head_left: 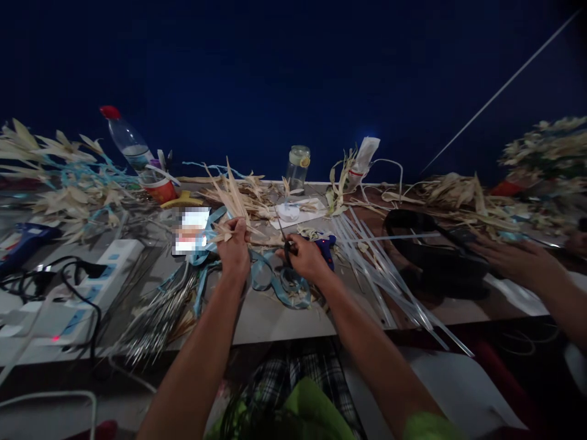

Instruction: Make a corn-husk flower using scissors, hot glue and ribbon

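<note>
My left hand (pixel 235 249) is closed around a bunch of dry corn husk strips (pixel 232 194), whose pointed ends fan upward. In my right hand (pixel 303 255) is a pair of scissors (pixel 281 225), its blades pointing up and slightly left, to the right of the husks. Blue ribbon (pixel 277 286) lies in loops on the table below and between my hands. Just beyond my right hand sits a blue glue gun (pixel 326 249), partly hidden. More loose husks (pixel 257 189) are spread behind my left hand.
Clear plastic sticks (pixel 385 275) lie to the right, beside a black headset-like strap (pixel 426 256). Another person's hand (pixel 523 266) rests at far right. Wire stems (pixel 160 318), a lit phone (pixel 191 231) and a power strip (pixel 103 287) are left; a glass jar (pixel 298 168) stands behind.
</note>
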`<state>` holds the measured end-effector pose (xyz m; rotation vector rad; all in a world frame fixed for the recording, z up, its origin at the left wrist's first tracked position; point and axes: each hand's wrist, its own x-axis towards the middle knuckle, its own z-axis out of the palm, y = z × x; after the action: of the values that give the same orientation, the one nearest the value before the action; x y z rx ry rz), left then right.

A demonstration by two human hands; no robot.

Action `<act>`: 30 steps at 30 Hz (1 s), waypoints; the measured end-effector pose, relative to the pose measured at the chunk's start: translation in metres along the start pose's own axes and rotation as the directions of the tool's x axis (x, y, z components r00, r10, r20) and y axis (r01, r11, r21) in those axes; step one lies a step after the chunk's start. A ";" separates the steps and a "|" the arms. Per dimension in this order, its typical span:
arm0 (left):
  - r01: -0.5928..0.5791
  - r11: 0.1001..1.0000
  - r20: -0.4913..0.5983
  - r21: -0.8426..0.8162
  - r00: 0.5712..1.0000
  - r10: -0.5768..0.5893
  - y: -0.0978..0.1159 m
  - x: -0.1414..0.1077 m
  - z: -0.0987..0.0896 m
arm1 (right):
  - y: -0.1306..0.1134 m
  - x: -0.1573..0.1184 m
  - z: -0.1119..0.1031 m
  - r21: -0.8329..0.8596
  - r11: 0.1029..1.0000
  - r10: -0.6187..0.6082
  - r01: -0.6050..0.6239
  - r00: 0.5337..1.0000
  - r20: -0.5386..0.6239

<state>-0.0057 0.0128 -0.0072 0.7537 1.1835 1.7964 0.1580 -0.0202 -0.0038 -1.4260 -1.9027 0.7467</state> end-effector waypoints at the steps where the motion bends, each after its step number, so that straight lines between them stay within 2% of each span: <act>1: -0.009 1.000 0.018 -0.020 1.000 0.010 0.000 -0.001 0.001 | 0.000 0.000 0.000 -0.011 1.000 0.009 -0.009 1.000 -0.015; 5: -0.004 0.998 0.080 -0.066 0.997 0.010 -0.001 -0.006 0.004 | -0.001 0.000 0.001 -0.029 0.999 0.038 -0.038 0.999 -0.023; 10: 0.000 0.999 0.105 -0.046 0.994 0.005 -0.001 -0.012 0.005 | 0.004 0.001 0.006 -0.079 0.995 0.063 -0.066 0.997 -0.044; 15: 0.014 1.000 0.113 0.006 0.993 -0.015 -0.003 -0.014 0.006 | 0.000 -0.002 0.010 -0.218 0.967 0.141 -0.133 0.990 0.019; 21: -0.003 1.000 0.143 -0.020 0.990 0.006 -0.005 -0.014 0.007 | -0.020 -0.008 0.006 -0.340 0.936 0.157 -0.094 0.974 0.164; 30: 0.022 0.998 0.169 -0.051 0.986 -0.013 -0.005 -0.016 0.007 | -0.033 -0.013 0.006 -0.453 0.890 0.138 -0.046 0.975 0.172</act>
<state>0.0090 0.0025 -0.0096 0.8450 1.0251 1.7065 0.1362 -0.0414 0.0155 -1.7864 -2.2819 0.5274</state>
